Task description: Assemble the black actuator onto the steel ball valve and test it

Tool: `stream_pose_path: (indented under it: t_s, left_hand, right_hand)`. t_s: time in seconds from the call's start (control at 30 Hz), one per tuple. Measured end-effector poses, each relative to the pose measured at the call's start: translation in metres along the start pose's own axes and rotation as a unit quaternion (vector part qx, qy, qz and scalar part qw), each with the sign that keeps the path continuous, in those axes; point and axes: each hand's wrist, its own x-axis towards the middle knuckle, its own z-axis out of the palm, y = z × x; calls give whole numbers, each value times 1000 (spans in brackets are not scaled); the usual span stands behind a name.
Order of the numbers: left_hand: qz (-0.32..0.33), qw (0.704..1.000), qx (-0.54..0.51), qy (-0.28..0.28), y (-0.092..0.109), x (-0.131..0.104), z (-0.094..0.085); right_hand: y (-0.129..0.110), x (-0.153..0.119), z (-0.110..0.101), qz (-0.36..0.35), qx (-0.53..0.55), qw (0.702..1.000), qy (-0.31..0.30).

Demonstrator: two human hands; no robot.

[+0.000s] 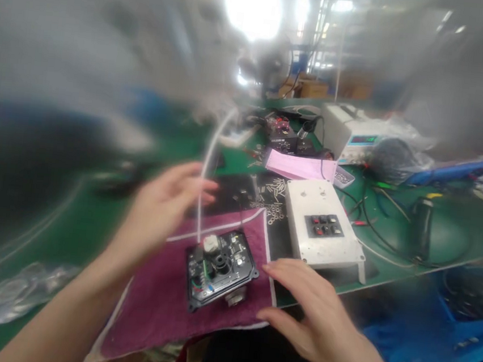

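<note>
A black device with an exposed circuit board (220, 261) rests on a purple cloth (147, 314), tilted slightly, with a round metal part under its near edge. From its upper left a white cable (207, 160) rises and bends toward the back. My left hand (167, 191), a little blurred, is beside this cable with fingers apart; the cable crosses in front of the fingers, and I cannot tell whether they touch it. To the right of the device, my right hand (302, 306) is open, thumb and fingers spread, its fingertips close to the board's corner.
A white switch box (300, 232) stands right of the cloth. Behind the cloth, small metal fasteners (274, 198) lie on a black mat, near a pink sheet (300, 165). A bench instrument (344, 131) with a lit display sits farther back. Cables and a black cylinder (422, 227) occupy the right side.
</note>
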Motion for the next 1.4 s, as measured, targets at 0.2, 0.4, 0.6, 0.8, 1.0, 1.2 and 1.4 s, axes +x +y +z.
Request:
stream_pose_path:
  t_s: [0.2,0.4,0.6,0.8,1.0,1.2,1.4]
  left_hand:
    - [209,927,211,-227,52,4,37]
    - [270,892,243,-270,53,4,61]
    - [279,898,247,-234,45,4,57]
    - [311,884,292,-192,53,-3,54]
    - [406,877,256,-24,61,-83,78]
    - [168,982,-5,-89,31,-123,161]
    - [96,994,-48,-26,34,-112,196]
  right_hand:
    - [-27,3,-90,12,-229,950,211]
    - [1,25,-126,101,-275,938,187]
    - [35,55,-142,140,-99,985,13]
    - [42,83,-150,174,37,973,-148]
    - [52,83,-140,266,196,935,-127]
    - [56,81,-126,303,273,910,-76]
    - [51,77,-126,299,279,911,-60]
